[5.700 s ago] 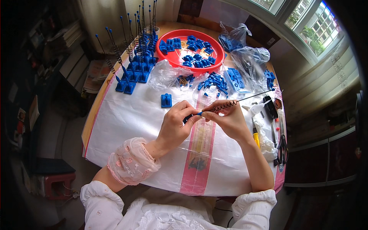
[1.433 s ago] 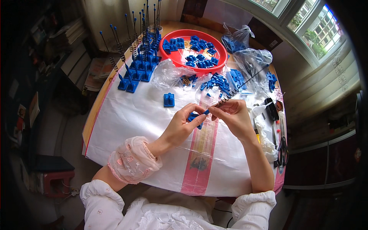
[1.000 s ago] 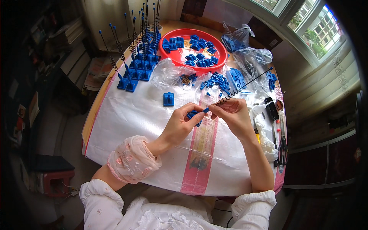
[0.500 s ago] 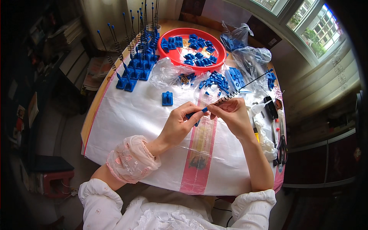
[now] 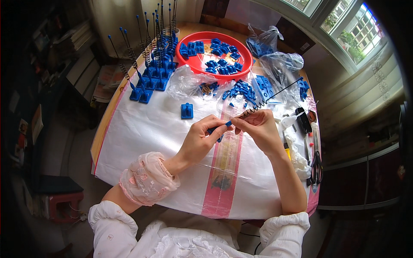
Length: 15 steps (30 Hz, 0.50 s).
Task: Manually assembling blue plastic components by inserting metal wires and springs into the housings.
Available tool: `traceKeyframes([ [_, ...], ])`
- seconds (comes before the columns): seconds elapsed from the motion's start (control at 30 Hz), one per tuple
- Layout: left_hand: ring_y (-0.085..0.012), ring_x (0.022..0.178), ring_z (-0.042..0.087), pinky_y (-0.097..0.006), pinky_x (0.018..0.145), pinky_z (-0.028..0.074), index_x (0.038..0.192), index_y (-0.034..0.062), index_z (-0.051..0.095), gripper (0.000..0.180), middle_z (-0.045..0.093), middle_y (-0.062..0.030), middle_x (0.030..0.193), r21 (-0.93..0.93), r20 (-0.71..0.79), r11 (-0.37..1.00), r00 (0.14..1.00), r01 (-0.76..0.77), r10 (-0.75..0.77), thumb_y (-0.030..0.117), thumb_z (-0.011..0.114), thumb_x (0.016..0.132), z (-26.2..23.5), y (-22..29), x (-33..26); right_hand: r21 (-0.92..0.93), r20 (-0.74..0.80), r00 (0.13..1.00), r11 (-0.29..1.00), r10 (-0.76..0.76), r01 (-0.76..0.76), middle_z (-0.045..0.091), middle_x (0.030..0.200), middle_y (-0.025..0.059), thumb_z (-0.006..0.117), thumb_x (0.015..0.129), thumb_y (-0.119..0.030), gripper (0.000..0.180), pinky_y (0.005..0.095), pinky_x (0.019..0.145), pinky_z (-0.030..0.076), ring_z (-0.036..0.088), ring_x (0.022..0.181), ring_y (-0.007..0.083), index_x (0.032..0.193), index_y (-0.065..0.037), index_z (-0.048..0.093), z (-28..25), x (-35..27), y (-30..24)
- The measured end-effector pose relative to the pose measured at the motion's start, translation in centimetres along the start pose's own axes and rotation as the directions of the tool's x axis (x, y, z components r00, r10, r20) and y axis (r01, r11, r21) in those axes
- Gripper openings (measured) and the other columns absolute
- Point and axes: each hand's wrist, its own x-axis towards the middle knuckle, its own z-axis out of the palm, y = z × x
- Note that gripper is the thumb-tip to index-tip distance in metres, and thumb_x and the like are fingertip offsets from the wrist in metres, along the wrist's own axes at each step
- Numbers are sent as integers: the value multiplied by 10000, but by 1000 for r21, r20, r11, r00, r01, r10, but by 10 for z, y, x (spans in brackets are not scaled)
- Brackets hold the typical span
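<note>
Your left hand [image 5: 198,136] is closed in a pinch, thumb and fingers gripping a blue plastic base with a tubular neck [image 5: 228,124]; part of it is hidden. Your right hand [image 5: 259,129] is likewise pinched, at the near end of a black coiled-wire spring [image 5: 254,108]; the exact contact is hidden. Beyond your right hand, the spring's straight black rod [image 5: 284,91] slants up and right. A single square blue plastic block [image 5: 186,111] sits just beyond your left hand. Small blue plastic pieces [image 5: 241,91] lie ahead of your right fingertips. Farther beyond both hands is a round red plastic basin [image 5: 223,78]. Right of your right hand: black-handled scissors [image 5: 316,170].
</note>
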Motion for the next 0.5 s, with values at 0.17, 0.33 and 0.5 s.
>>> traceKeyframes([
  [0.17, -48, 745, 521, -198, 648, 410, 1028, 9, 729, 186, 609, 3, 915, 19, -4, 1000, 1000, -4, 4, 129, 597, 978, 0, 0, -1, -35, 4, 1000, 999, 8, -8, 720, 777, 62, 729, 868, -87, 114, 233, 622, 504, 649, 669, 99, 913, 16, 748, -1, 0, 2],
  [0.33, -52, 770, 537, -203, 666, 415, 1021, 3, 727, 187, 618, -2, 920, 47, -4, 999, 1000, -20, 20, 134, 600, 979, -1, -6, 0, -22, 7, 1000, 1000, 11, -10, 717, 771, 57, 731, 866, -89, 116, 231, 621, 500, 646, 666, 97, 907, 18, 748, -1, 0, 0],
  [0.5, -68, 764, 552, -215, 671, 431, 1021, 2, 728, 189, 621, -16, 900, 2, -3, 1000, 1000, 17, -17, 148, 620, 968, 0, -2, 0, -14, 3, 1000, 1000, 12, -12, 714, 762, 57, 732, 864, -90, 119, 230, 617, 499, 644, 662, 95, 901, 22, 747, 0, 0, 0],
])
